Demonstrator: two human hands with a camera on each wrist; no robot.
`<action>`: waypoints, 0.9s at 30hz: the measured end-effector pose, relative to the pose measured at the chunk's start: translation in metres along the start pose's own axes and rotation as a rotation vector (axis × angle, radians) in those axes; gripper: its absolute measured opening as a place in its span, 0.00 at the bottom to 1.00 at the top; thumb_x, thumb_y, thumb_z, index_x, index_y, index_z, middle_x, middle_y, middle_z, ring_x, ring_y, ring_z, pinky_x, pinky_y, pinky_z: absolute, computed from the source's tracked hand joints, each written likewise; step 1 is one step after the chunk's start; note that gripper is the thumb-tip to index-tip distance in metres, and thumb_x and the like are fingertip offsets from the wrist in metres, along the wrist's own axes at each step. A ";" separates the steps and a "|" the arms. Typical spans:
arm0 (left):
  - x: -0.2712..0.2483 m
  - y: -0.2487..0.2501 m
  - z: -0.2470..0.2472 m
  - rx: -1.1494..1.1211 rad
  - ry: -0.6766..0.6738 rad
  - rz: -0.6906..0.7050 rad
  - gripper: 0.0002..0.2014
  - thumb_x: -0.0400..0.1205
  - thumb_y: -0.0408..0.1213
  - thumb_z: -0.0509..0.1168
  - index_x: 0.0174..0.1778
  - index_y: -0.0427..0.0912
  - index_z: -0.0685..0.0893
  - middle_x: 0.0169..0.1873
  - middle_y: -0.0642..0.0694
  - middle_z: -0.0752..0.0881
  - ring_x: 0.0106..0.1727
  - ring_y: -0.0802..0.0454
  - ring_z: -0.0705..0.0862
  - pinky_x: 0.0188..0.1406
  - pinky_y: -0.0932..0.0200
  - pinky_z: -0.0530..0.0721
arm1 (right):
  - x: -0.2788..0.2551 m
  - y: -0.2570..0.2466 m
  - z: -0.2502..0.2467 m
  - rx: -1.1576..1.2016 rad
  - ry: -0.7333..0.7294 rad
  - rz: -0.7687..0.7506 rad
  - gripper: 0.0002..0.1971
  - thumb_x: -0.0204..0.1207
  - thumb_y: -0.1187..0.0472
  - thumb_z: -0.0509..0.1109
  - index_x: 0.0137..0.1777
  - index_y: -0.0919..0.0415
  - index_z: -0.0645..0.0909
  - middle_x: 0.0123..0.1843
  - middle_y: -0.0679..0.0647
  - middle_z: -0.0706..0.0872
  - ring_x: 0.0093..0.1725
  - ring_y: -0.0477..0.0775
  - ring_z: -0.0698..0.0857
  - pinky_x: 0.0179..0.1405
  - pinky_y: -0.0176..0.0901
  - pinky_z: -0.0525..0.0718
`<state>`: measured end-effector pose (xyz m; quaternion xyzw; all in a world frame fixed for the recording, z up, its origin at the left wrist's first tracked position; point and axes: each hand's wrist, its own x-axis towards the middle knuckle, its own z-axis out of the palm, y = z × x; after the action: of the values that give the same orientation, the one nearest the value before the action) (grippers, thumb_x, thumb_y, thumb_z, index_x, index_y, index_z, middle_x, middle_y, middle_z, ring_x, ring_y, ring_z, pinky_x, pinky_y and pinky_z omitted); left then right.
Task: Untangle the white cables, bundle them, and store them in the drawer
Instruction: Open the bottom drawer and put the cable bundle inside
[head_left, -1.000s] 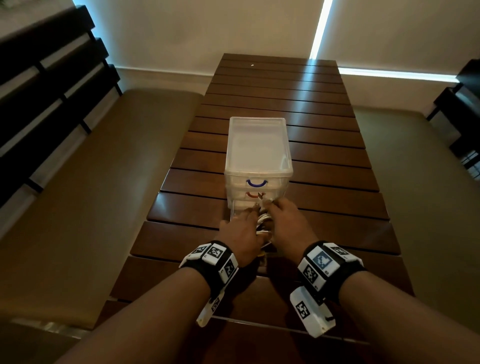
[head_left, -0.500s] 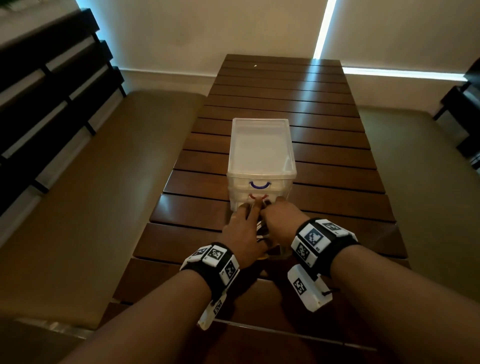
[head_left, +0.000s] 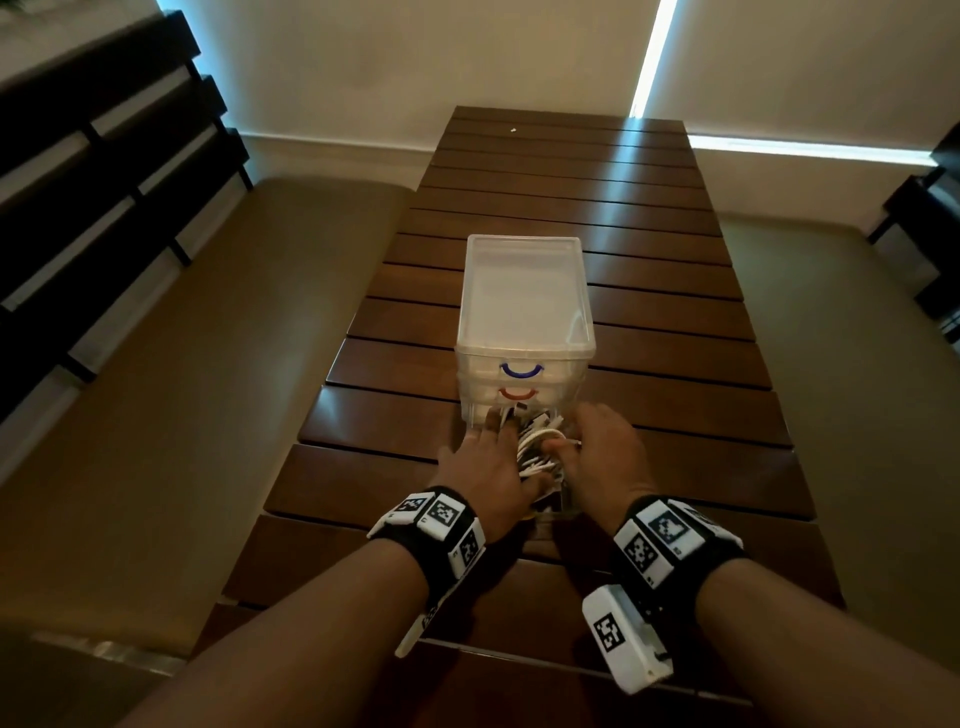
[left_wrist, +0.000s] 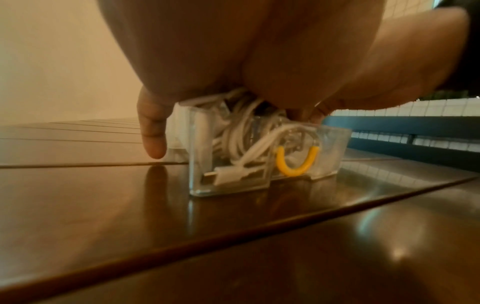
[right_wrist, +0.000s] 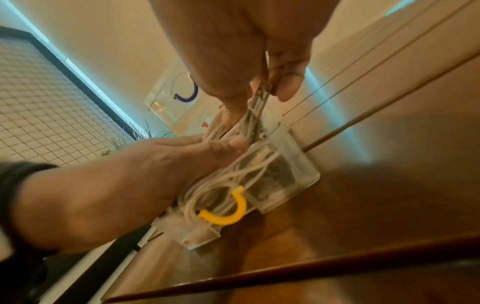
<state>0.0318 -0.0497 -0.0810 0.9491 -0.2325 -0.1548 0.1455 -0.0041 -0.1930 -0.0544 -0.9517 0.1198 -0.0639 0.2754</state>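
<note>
The white cables (head_left: 537, 448) lie bunched in a clear drawer (left_wrist: 330, 142) with a yellow handle (left_wrist: 296, 163), pulled out of the bottom of a clear drawer unit (head_left: 524, 306). My left hand (head_left: 488, 460) lies flat on the bundle, fingers straight, pressing it down into the drawer; the left wrist view shows cables (left_wrist: 237, 142) and a plug under the palm. My right hand (head_left: 589, 441) sits at the drawer's right side. In the right wrist view its thumb and fingers pinch a bunch of the cables (right_wrist: 261, 96) above the drawer (right_wrist: 298, 170).
The unit stands mid-way along a dark slatted wooden table (head_left: 665, 260); its upper drawers, with a blue handle (head_left: 521, 370) and a red handle (head_left: 518, 393), are closed. Padded benches (head_left: 208, 374) run along both long sides. The table's near edge lies under my forearms.
My two hands have drawn slightly apart, so more white cable shows between them. The left fingers have stretched forward over the bundle; the right hand has shifted to the right.
</note>
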 end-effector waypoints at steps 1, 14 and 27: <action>-0.001 -0.001 0.001 -0.043 0.026 0.014 0.36 0.79 0.65 0.57 0.78 0.52 0.57 0.73 0.47 0.73 0.73 0.43 0.72 0.68 0.32 0.70 | 0.002 -0.002 -0.001 -0.018 -0.021 -0.021 0.09 0.76 0.59 0.72 0.54 0.62 0.84 0.50 0.51 0.80 0.48 0.46 0.73 0.42 0.30 0.62; 0.003 -0.007 0.007 -0.113 0.015 0.043 0.44 0.79 0.63 0.59 0.79 0.69 0.31 0.84 0.50 0.56 0.79 0.42 0.64 0.73 0.28 0.65 | 0.027 0.000 -0.021 -0.047 -0.344 -0.181 0.13 0.73 0.66 0.73 0.58 0.58 0.86 0.55 0.54 0.86 0.49 0.50 0.83 0.52 0.40 0.82; -0.001 0.004 -0.002 0.196 0.081 0.021 0.36 0.81 0.66 0.45 0.82 0.58 0.39 0.81 0.47 0.65 0.79 0.41 0.63 0.67 0.35 0.62 | 0.016 -0.001 -0.014 0.231 -0.178 0.123 0.02 0.73 0.63 0.75 0.44 0.58 0.89 0.42 0.52 0.90 0.46 0.52 0.87 0.50 0.45 0.86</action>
<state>0.0296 -0.0521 -0.0778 0.9617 -0.2506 -0.0911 0.0628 0.0088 -0.2037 -0.0415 -0.9064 0.1448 0.0243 0.3961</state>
